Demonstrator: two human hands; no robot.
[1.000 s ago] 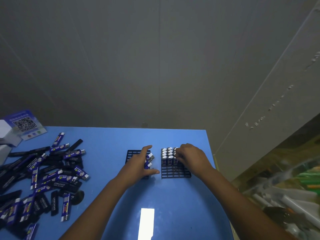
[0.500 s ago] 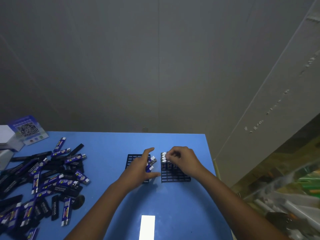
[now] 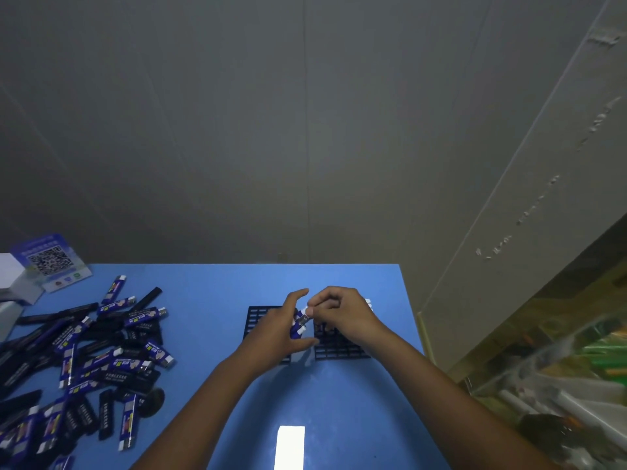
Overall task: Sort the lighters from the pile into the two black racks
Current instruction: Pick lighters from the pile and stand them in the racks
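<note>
Grey wall panels back a blue bench. Left, the pile of lighters sprawls below a QR-code card; their print is unreadable. Two black racks sit mid-bench under both hands: left hand clasps several lighters, right hand pinches one lighter.

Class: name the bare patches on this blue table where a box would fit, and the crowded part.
Free: the blue table between the lighter pile and the left rack; also behind both racks. Crowded: the pile's side, and around both hands.
</note>
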